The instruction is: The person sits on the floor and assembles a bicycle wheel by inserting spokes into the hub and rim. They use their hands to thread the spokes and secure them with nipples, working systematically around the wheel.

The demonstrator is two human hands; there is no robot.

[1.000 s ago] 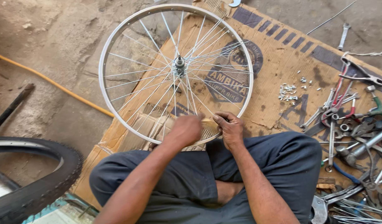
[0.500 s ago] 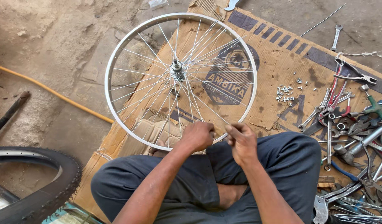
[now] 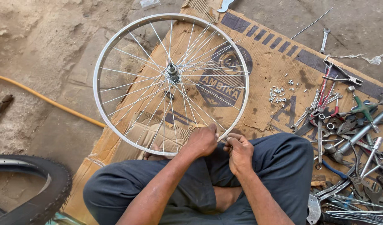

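While both hands, left hand (image 3: 203,141) and right hand (image 3: 240,151), pinch the wheel rim (image 3: 116,129) at the cardboard's (image 3: 279,62) near edge, a slip could bend thin spokes (image 3: 129,85).

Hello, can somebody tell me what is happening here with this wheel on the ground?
A person sits cross-legged on a sheet of cardboard and works on a spoked bicycle wheel that leans against the lap. The left hand and the right hand meet at the near edge of the rim; what the fingers pinch is too small to tell. Small metal bits and a heap of hand tools lie to the right, and a black tyre lies to the left.
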